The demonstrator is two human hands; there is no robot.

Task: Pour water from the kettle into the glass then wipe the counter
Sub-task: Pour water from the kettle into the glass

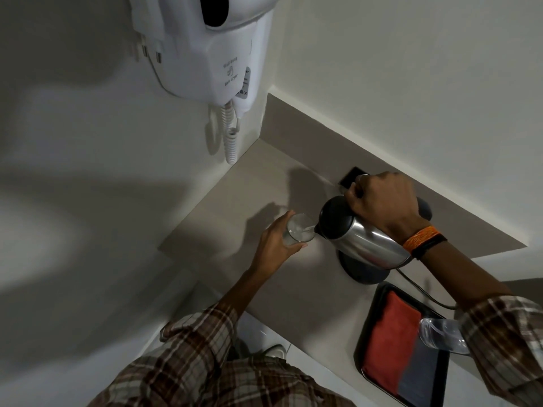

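The kettle [361, 239] is held tipped by the right hand [385, 204], fingers wrapped round the handle at its top; its long axis runs from the raised base at the right down to the spout at the left. The spout sits just at the rim of the glass [299, 229], and a thin stream of water is seen entering it. The glass is gripped by the left hand [276, 245], fingers closed round its side, above the surface [235, 201] toward its far left corner; whether it rests on the surface can't be told. The pour turns on spout-over-rim alignment. The kettle base [364, 271] lies directly below the kettle w/ its cord trailing right. A tray [370, 327] near the front right edge carries a red cloth [390, 345], likely for the wipe, & a plastic bottle [440, 333]. A wall-hung hair dryer [211, 54] hangs well above, out of the way.
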